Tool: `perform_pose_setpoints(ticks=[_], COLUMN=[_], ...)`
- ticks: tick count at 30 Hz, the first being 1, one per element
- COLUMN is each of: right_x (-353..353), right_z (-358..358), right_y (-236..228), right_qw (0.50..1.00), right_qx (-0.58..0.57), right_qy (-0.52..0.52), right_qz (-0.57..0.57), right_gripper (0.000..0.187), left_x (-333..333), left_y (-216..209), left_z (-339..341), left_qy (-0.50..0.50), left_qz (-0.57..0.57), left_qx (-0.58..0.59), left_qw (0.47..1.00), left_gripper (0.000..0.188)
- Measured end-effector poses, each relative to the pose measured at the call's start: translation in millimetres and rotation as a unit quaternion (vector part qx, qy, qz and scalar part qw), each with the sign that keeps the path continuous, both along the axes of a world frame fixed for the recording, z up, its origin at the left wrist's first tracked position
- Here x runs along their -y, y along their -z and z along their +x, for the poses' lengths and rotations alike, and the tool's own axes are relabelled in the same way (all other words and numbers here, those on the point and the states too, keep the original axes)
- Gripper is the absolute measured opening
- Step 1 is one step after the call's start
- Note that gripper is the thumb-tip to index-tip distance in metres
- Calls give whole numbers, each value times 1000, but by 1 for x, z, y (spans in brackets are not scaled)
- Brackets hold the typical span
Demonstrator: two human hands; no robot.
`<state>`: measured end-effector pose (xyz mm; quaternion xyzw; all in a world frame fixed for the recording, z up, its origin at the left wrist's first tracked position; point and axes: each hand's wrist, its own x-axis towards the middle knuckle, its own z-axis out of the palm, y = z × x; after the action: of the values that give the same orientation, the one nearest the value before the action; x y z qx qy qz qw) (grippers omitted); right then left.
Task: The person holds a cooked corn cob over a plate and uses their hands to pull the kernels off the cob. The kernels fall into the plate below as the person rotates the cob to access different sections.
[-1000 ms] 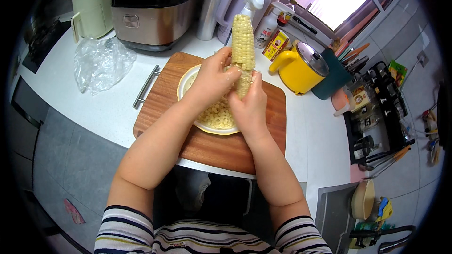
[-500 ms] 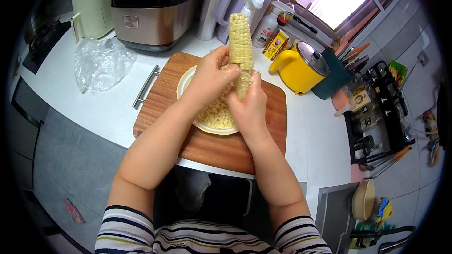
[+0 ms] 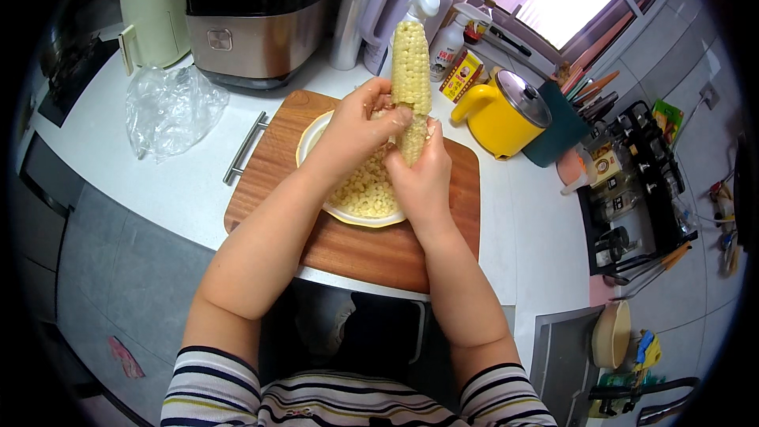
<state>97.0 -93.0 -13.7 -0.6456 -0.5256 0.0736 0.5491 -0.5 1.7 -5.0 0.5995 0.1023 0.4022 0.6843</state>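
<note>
Corn cob point(image 3: 411, 67): pale yellow, full kernel rows above, narrower below; I hold it near-upright at the plate's point(image 3: 379, 221) far right.
My left hand point(image 3: 360, 122): curled around the cob, thumb against it.
My right hand point(image 3: 423, 178): clamped on its lower end.
Kernels point(image 3: 368, 190): loose, heaped in the plate.

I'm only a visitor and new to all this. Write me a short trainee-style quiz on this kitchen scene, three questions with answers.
1. What do the left hand and the right hand both touch?
2. True or false: the plate of loose corn kernels sits on the wooden cutting board.
3. What colour is the lidded electric pot to the right of the hands? A: green. B: yellow. C: purple.

Key: 1. A partly stripped corn cob. 2. True. 3. B.
</note>
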Motion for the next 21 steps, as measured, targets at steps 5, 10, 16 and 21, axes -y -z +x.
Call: perform_pose_setpoints(ticks=[5,10,16,21], right_x=[0,0,-2,-3], right_z=[0,-3,4,20], right_y=[2,0,5,13], right_qw=[999,1000,998,948], right_qx=[-10,-23,-9,-267], right_qy=[-17,0,-44,-165], right_qz=[35,3,48,56], right_gripper=[43,41,41,45], left_x=[-8,2,-12,-23], left_y=[9,3,9,9], left_z=[7,6,3,4], left_qy=[-37,-25,6,7], left_qz=[65,48,25,-10], left_qx=[-1,0,5,20], left_qw=[997,999,1000,1000], left_gripper=[42,43,37,27])
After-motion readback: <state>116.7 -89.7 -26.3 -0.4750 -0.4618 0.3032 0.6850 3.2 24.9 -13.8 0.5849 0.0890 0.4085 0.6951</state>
